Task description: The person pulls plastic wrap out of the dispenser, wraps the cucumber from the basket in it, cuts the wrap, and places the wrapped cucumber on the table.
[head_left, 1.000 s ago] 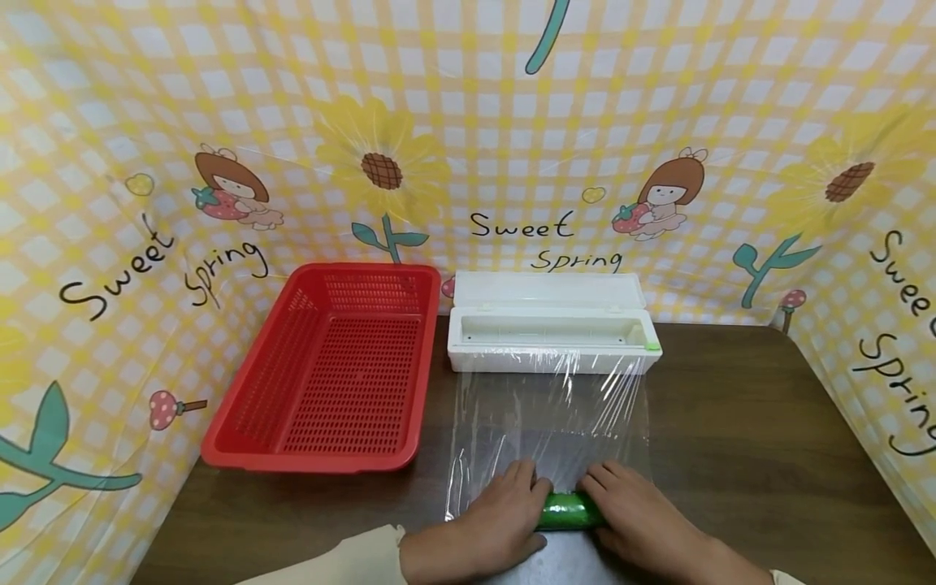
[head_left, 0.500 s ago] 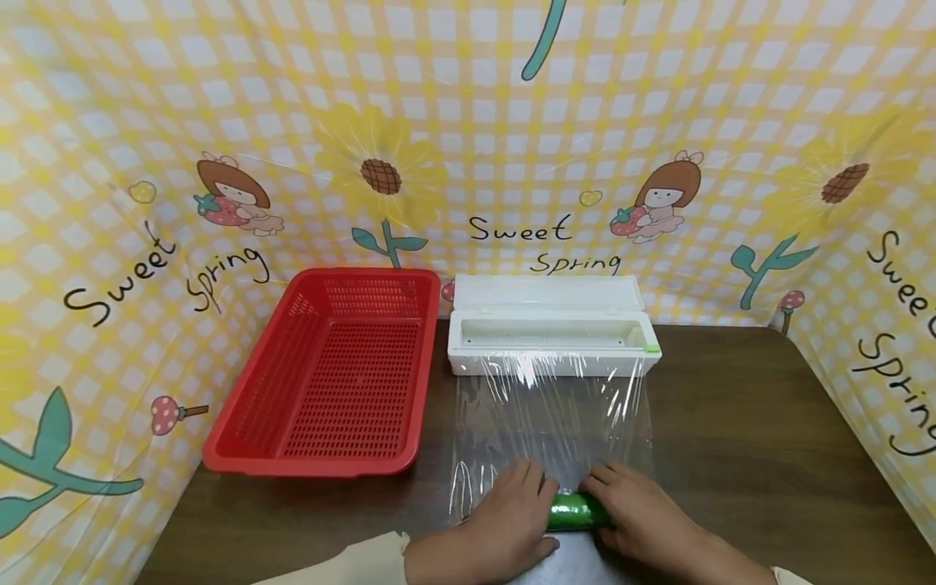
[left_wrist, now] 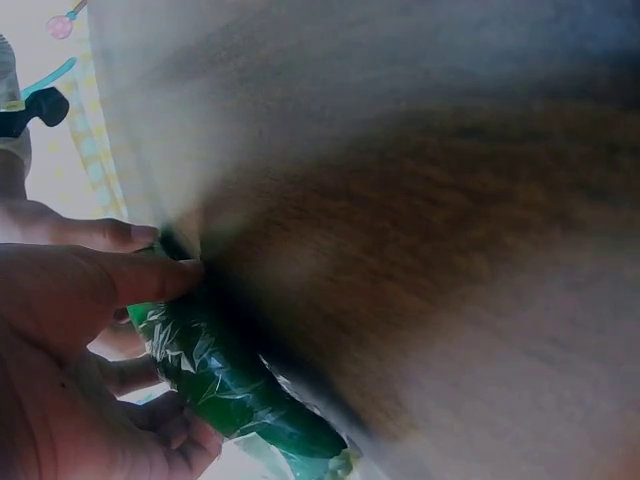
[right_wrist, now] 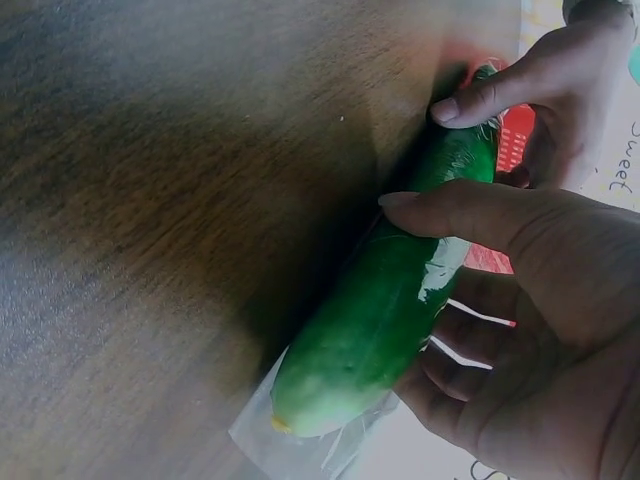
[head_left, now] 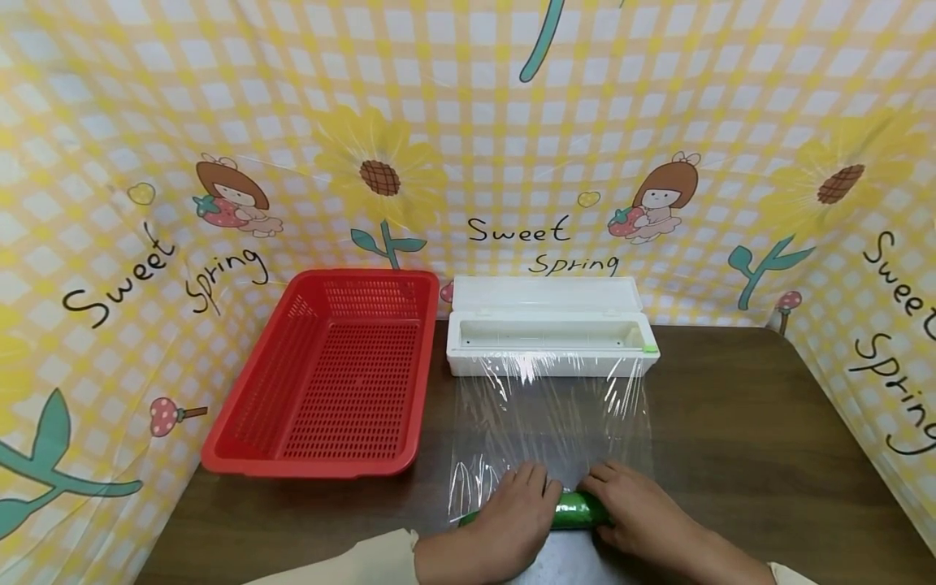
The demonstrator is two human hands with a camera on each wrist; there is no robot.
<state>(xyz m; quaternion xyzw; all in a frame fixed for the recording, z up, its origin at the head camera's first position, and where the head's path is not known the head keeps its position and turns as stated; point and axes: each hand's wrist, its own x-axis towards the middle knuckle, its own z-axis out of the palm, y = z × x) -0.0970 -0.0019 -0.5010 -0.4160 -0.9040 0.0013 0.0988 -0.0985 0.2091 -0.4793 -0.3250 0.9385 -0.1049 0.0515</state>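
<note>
A green cucumber lies crosswise near the front of the table, with shiny cling film round it. My left hand grips it left of its middle, thumb on the near side and fingers over the far side. Further right, my right hand holds it the same way. In the left wrist view, wrinkled film covers the cucumber. Its paler end shows beyond my right hand in the right wrist view, with loose film sticking out. A clear film sheet stretches from the cucumber back to a white dispenser box.
The dispenser's lid stands raised at the back. To the left is a red perforated plastic basket with nothing in it. Brown wooden tabletop extends to the right. A yellow checked cloth encloses the back and sides.
My left hand has slid slightly right along the cucumber, so its left end now shows past the hand. The cucumber and right hand have shifted a little right since a second ago.
</note>
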